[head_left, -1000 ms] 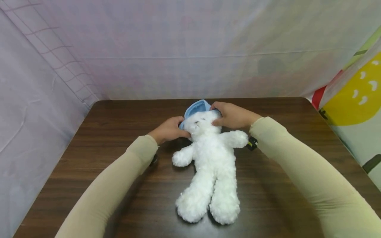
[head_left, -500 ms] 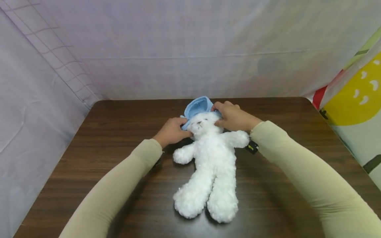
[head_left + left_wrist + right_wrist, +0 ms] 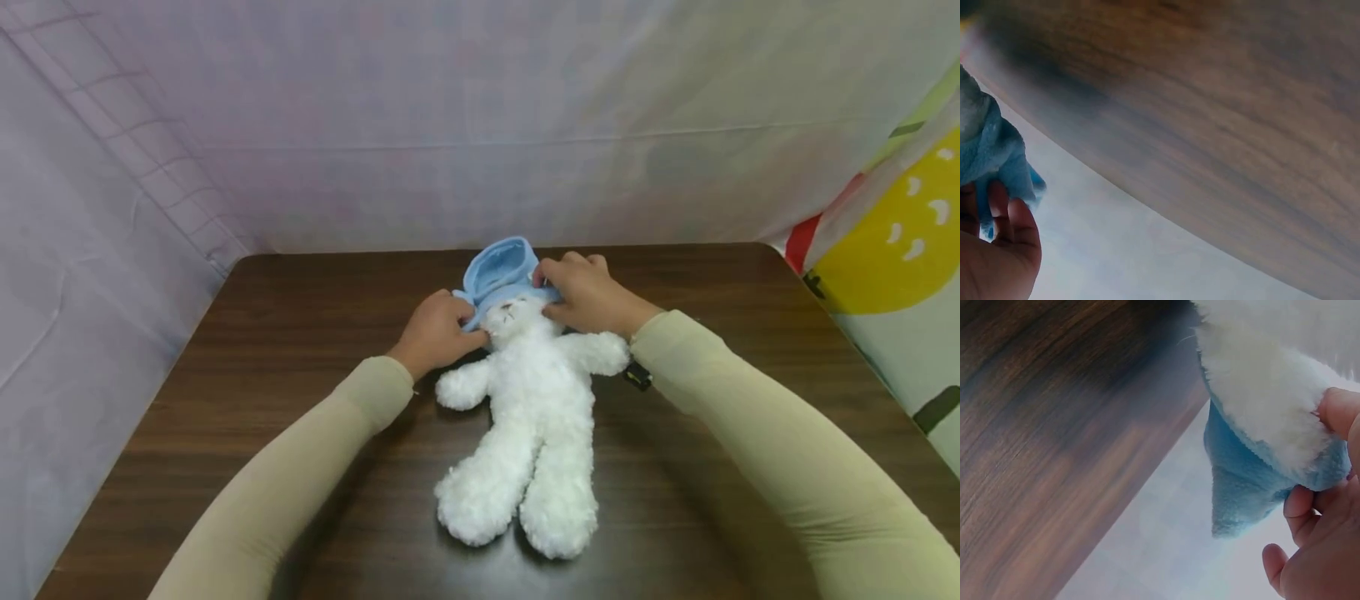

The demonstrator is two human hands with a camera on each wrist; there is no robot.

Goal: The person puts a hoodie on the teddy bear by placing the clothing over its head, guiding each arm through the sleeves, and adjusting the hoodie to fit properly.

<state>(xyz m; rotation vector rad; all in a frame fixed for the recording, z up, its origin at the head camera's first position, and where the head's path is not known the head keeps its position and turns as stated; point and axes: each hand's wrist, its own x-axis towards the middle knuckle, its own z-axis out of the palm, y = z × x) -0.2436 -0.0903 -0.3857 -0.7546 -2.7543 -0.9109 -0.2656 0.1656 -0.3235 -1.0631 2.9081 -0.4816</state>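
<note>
A white fluffy stuffed toy lies on its back, its legs towards me and its head at the far side. A soft blue hat sits at the top of its head, with a blue band across the forehead and a round hollow part standing up beyond it. On the left of the head, my left hand pinches the hat's edge, thumb by the cheek. My right hand grips the band on the other side, thumb against the white fur. In the right wrist view, blue cloth lies under the fur at my fingers.
The toy rests on a dark brown wooden table, near its far edge. A pale curtain hangs behind, with another pale cloth on the left. At the right is a printed cloth with a yellow shape.
The hat's hollow part has risen and shows more of its inside, while its band has come lower over the forehead. My left hand has shifted slightly right; the toy's feet have moved slightly away.
</note>
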